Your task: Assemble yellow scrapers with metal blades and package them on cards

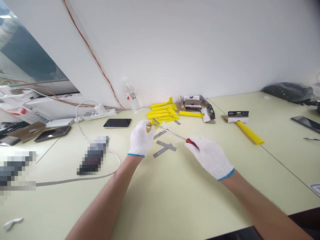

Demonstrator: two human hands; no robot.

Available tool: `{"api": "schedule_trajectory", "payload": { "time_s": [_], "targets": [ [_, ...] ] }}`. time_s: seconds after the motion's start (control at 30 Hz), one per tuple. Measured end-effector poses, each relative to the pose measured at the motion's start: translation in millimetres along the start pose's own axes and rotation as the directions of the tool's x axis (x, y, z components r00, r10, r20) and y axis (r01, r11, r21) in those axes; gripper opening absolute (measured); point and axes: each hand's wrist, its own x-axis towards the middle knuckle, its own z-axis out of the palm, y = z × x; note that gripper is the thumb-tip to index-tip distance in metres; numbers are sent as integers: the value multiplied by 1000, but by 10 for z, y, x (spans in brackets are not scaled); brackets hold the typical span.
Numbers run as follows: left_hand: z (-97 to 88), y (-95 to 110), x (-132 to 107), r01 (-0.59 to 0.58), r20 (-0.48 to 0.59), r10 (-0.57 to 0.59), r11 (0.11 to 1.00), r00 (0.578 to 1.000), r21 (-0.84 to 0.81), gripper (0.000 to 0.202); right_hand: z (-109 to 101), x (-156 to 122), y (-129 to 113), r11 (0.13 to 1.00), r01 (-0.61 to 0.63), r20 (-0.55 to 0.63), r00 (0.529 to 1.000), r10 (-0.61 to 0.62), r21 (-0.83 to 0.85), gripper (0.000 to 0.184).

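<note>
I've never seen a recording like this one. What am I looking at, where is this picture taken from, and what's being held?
This single picture comes from a camera worn on a person's head, looking forward and down, so the arms reach in from the bottom. There is no machine: the two hands are the person's own, in white knit gloves. The left hand grips a yellow plastic scraper, and the right hand holds a red-handled screwdriver, its shaft reaching across to the scraper's head. On the pale table lie grey metal blades, a pile of yellow scrapers and a smartphone.
</note>
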Motion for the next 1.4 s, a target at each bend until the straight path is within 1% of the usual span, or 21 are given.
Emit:
{"api": "schedule_trajectory", "payload": {
  "time_s": [0.13,0.4,0.5,0.57,0.6,0.63,0.7,0.77,0.8,0.83,0.87,0.9,0.97,1.03,1.13,1.2,1.23,1.27,1.3,1.37,1.4],
  "targets": [
    [37,65,48,-32,15,33,997,999,-73,18,-50,13,58,998,38,-37,999,-37,41,40],
    [50,-22,6,-41,18,42,997,999,-66,17,8,-47,116,997,80,-71,994,-79,2,35],
    [46,-31,4,-35,-11,35,998,999,-49,18,15,-63,64,999,11,-71,997,-14,-50,38],
    [42,-33,6,-42,-21,41,998,999,-46,17,-17,-50,38,994,-75,36,997,72,79,41],
    [38,-34,7,-49,-26,48,998,999,-41,16,-41,-37,34,969,-145,151,982,116,199,43],
    [33,-35,8,-59,-28,58,998,998,-35,15,-68,-22,36,912,-243,302,943,142,331,45],
    [22,-39,7,-75,-25,74,997,997,-28,14,-116,6,54,697,-486,597,796,102,528,47],
    [15,-46,6,-80,-26,79,996,997,-30,14,-137,26,72,471,-659,745,667,5,586,48],
    [14,-50,5,-78,-24,77,996,997,-32,15,-135,30,76,418,-695,768,641,-9,585,46],
    [14,-54,4,-73,-26,73,997,997,-32,16,-125,30,74,422,-698,766,643,13,579,43],
    [14,-56,3,-67,-27,66,997,997,-27,17,-109,27,68,478,-669,735,674,67,569,40],
    [14,-57,3,-61,-24,61,998,998,-19,17,-89,21,59,574,-607,667,733,137,550,37],
    [10,-54,3,-45,-13,45,999,999,0,18,-45,1,41,789,-414,422,880,219,454,31],
    [2,-47,1,-35,-7,35,999,999,16,18,-4,-20,35,926,-201,168,974,154,319,26],
    [-7,-35,-4,-41,-7,41,999,999,33,17,33,-34,52,991,-36,-26,999,40,132,30],
    [-7,-30,-9,-58,-3,59,997,998,49,16,30,-26,72,993,-36,-21,999,39,114,32],
    [-6,-29,-11,-67,2,67,996,998,53,16,19,-17,83,984,-68,48,997,61,165,33],
    [-5,-28,-13,-72,5,72,996,997,58,15,2,-6,94,958,-132,161,983,92,256,36],
    [-5,-27,-14,-75,6,75,995,997,62,15,-17,6,106,901,-231,313,943,115,366,40],
    [-4,-29,-13,-75,1,75,995,997,60,16,-56,26,130,685,-491,613,786,81,539,45],
    [-4,-31,-10,-76,-3,76,995,997,58,16,-70,32,139,551,-602,711,703,23,578,46]
  ]
}}
